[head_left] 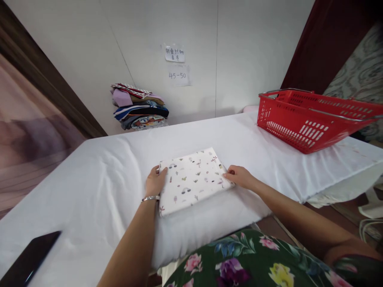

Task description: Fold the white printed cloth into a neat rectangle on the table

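A folded white cloth (191, 179) printed with small rainbows, plants and pink birds lies flat before me, near the front edge of the table. My left hand (156, 180) grips its left edge, thumb on top and fingers curled around the side. On the opposite edge, my right hand (239, 176) pinches the cloth between thumb and fingers. The underside of the cloth and part of the left fingers are hidden.
White fabric covers the table (119, 191). A red plastic basket (311, 119) with metal handles stands at the right. Several folded fabrics are stacked in a pile (140, 107) by the back wall. A dark phone (32, 255) lies at the lower left.
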### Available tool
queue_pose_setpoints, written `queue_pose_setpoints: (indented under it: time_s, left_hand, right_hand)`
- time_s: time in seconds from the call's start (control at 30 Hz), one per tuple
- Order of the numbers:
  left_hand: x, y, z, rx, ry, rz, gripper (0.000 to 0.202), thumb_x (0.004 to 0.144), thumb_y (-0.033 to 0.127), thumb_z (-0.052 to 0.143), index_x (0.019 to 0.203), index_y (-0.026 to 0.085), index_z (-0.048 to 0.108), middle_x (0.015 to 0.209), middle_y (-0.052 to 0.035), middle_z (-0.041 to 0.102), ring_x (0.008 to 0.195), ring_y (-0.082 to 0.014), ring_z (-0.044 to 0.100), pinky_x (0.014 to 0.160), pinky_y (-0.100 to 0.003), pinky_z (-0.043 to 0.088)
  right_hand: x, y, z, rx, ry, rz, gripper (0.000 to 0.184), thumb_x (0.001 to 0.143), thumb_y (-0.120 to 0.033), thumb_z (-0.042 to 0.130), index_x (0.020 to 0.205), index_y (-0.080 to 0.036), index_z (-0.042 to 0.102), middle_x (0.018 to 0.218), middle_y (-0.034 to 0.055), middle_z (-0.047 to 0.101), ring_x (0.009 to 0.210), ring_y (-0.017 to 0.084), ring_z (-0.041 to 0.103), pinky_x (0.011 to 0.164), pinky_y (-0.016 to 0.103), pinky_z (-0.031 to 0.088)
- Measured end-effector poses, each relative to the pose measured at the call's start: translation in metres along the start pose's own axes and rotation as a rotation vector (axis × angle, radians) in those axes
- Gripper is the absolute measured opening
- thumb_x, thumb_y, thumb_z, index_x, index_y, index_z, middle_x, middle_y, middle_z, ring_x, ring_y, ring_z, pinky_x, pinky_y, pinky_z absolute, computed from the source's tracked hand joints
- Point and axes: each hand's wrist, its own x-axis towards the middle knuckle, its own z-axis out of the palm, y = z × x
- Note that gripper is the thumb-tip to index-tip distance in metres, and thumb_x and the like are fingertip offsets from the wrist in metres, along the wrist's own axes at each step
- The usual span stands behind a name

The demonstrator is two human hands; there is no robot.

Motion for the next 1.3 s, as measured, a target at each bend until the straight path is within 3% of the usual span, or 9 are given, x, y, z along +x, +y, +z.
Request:
queue_pose_setpoints:
  time_s: [0.27,0.43,0.6,0.8,0.93,1.03,1.13,1.23,1.3]
  left_hand:
    - [0.002,-0.003,0.002,-0.004,0.005,0.014,0.055,0.077,0.052,0.049,0.123,0.022,0.050,0.111,-0.0083,0.062,0.099,-0.0239,0.058,0.085,-0.034,0.044]
    - [0.003,-0.004,0.002,0.001,0.001,0.030,0.054,0.077,0.053,0.048,0.122,0.023,0.050,0.110,-0.0078,0.062,0.099,-0.0238,0.058,0.084,-0.034,0.044]
    - [0.003,-0.005,0.002,0.008,0.004,0.040,0.054,0.077,0.051,0.049,0.122,0.022,0.050,0.109,-0.0079,0.063,0.099,-0.0234,0.058,0.085,-0.033,0.044]
    - [0.003,-0.004,0.003,0.011,0.004,0.040,0.052,0.077,0.050,0.050,0.121,0.022,0.050,0.108,-0.0077,0.063,0.097,-0.0234,0.059,0.084,-0.033,0.044]
    - [0.003,-0.004,0.002,0.014,0.006,0.038,0.053,0.078,0.051,0.050,0.122,0.022,0.050,0.108,-0.0076,0.063,0.098,-0.0237,0.059,0.083,-0.033,0.044]
    - [0.003,-0.004,0.003,0.012,0.010,0.041,0.052,0.078,0.050,0.050,0.121,0.021,0.050,0.108,-0.0078,0.064,0.097,-0.0234,0.059,0.083,-0.032,0.044]
    - [0.003,-0.003,0.004,0.017,0.020,0.046,0.050,0.078,0.048,0.050,0.121,0.021,0.050,0.107,-0.0077,0.064,0.096,-0.0230,0.059,0.082,-0.032,0.045]
    - [0.003,-0.004,0.004,0.021,0.024,0.045,0.051,0.078,0.048,0.050,0.122,0.021,0.050,0.105,-0.0077,0.064,0.093,-0.0227,0.060,0.080,-0.032,0.045]
    - [0.003,-0.006,0.004,0.017,0.025,0.059,0.052,0.079,0.048,0.050,0.123,0.021,0.049,0.105,-0.0077,0.064,0.092,-0.0222,0.060,0.079,-0.031,0.045]
  right_hand:
    - [-0.001,-0.005,0.003,-0.087,0.016,0.028,0.028,0.074,-0.048,0.055,0.066,-0.021,0.052,0.066,-0.0008,0.061,0.060,0.014,0.051,0.052,0.024,0.030]
    - [0.000,-0.005,0.006,-0.108,0.031,-0.015,0.021,0.074,-0.037,0.054,0.062,-0.021,0.050,0.062,-0.0021,0.058,0.057,0.013,0.049,0.051,0.023,0.028]
    - [-0.001,0.000,0.007,-0.085,0.155,-0.044,0.020,0.076,-0.036,0.050,0.062,-0.021,0.050,0.057,-0.0036,0.055,0.054,0.012,0.047,0.051,0.023,0.028]
    - [0.005,0.010,0.010,-0.016,0.049,0.043,0.020,0.072,-0.035,0.054,0.059,-0.021,0.049,0.056,-0.0031,0.055,0.054,0.012,0.048,0.050,0.023,0.030]
    - [0.004,0.007,0.007,-0.107,0.038,0.039,0.016,0.076,-0.034,0.051,0.066,-0.021,0.051,0.061,-0.0019,0.057,0.057,0.014,0.050,0.053,0.024,0.033]
    - [-0.004,-0.012,0.007,-0.231,0.112,-0.107,0.013,0.078,-0.029,0.049,0.085,-0.022,0.057,0.090,0.0044,0.063,0.082,0.020,0.056,0.068,0.030,0.041]
    - [-0.013,-0.045,0.018,-0.225,0.126,-0.416,0.038,0.082,-0.030,0.046,0.119,-0.021,0.049,0.131,0.0094,0.046,0.122,0.026,0.039,0.096,0.038,0.034]
    - [-0.014,-0.074,0.035,-0.148,-0.046,-0.625,0.060,0.086,-0.045,0.043,0.139,-0.021,0.029,0.148,0.0073,0.024,0.135,0.024,0.018,0.107,0.039,0.021]
    - [-0.007,-0.081,0.044,-0.150,-0.180,-0.656,0.067,0.085,-0.054,0.040,0.141,-0.021,0.024,0.150,0.0076,0.018,0.137,0.025,0.013,0.109,0.041,0.018]
